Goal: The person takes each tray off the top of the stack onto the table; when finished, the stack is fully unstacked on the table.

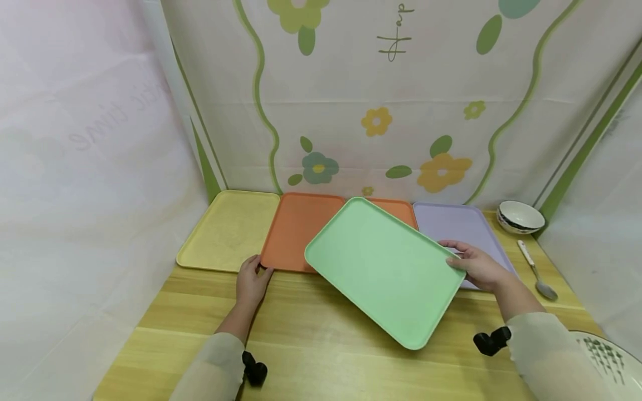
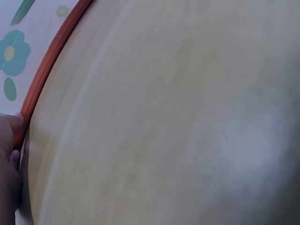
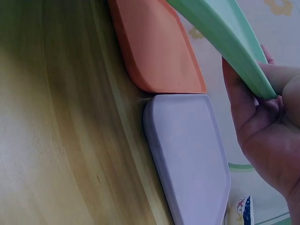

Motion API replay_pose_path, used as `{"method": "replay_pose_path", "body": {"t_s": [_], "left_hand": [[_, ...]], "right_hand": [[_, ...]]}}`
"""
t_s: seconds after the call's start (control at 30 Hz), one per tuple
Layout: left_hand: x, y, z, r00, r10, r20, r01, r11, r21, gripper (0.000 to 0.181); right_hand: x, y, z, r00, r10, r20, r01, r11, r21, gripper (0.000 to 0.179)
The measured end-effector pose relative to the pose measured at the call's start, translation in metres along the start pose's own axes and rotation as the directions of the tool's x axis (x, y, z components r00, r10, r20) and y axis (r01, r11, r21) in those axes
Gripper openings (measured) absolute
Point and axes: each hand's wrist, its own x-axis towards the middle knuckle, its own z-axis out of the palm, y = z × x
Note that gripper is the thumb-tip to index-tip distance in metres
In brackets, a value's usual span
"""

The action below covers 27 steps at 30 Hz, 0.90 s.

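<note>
My right hand (image 1: 478, 267) grips a mint green tray (image 1: 386, 273) by its right end, thumb on the upper face. The tray is tilted and held above the table, overlapping the trays behind it. In the right wrist view, the fingers curl around the end of the green tray (image 3: 234, 42). My left hand (image 1: 252, 281) pinches the near left corner of an orange tray (image 1: 301, 231). In the left wrist view, fingertips touch the orange tray's rim (image 2: 47, 68). A second orange tray (image 1: 398, 209) is mostly hidden behind the green one.
A yellow tray (image 1: 233, 231) lies at the left of the row, a lavender tray (image 1: 448, 220) at the right. Beyond stand a bowl (image 1: 520, 217) and a spoon (image 1: 536, 273). A patterned dish (image 1: 617, 362) shows at the lower right. Fabric walls (image 1: 351, 83) enclose the wooden table (image 1: 311, 334).
</note>
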Motion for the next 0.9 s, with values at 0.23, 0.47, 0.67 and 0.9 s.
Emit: {"method": "replay_pose_path", "body": {"t_s": [0.23,0.47,0.67,0.9], "left_hand": [[0.001,0.0,0.0,1.0,-0.01,0.006,0.01,1.0,0.001,0.058],[0.001,0.0,0.001,1.0,-0.01,0.002,0.01,1.0,-0.012,0.058],[0.0,0.001,0.002,1.0,-0.004,-0.011,0.004,1.0,0.002,0.056],[-0.001,0.002,0.002,1.0,-0.006,-0.015,0.006,1.0,0.005,0.056]], "right_hand": [[0.003,0.003,0.0,0.994,0.1,0.045,-0.097,0.992,-0.076,0.034],[0.007,0.007,0.006,0.978,0.192,0.085,-0.179,0.974,-0.141,0.045],[0.012,0.015,0.014,0.968,0.219,0.123,-0.194,0.962,-0.19,0.051],[0.017,0.02,0.026,0.971,0.202,0.131,-0.159,0.946,-0.283,0.05]]}}
